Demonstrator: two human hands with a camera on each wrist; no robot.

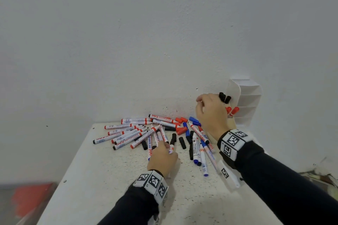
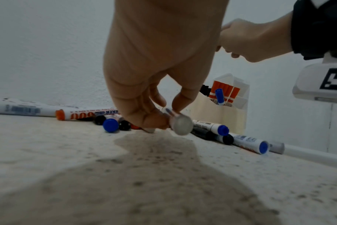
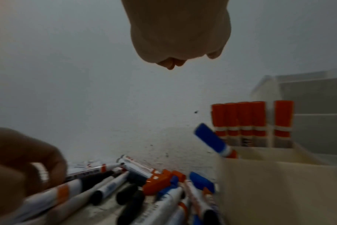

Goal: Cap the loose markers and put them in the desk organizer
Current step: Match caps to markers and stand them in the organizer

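From the head view, a pile of white-barrelled whiteboard markers (image 1: 146, 131) with loose red, blue and black caps lay on the speckled white counter (image 1: 113, 179) against the wall. The left hand (image 1: 161, 157) reached into the pile, its fingers pinching one white marker (image 1: 171, 149). The right hand (image 1: 210, 113) hung above the pile beside the white compartmented plastic desk organizer (image 1: 245, 100), fingers curled, holding nothing visible.

The left wrist view showed the left hand's fingers (image 2: 140, 115) gripping that marker, its round grey end (image 2: 182, 126) facing the camera, just above the counter.

In the right wrist view, the right hand's loosely curled fingers (image 3: 171, 64) were empty; red-capped markers (image 3: 246, 121) stood upright in the organizer, a blue-capped marker (image 3: 212, 140) tilted beside them
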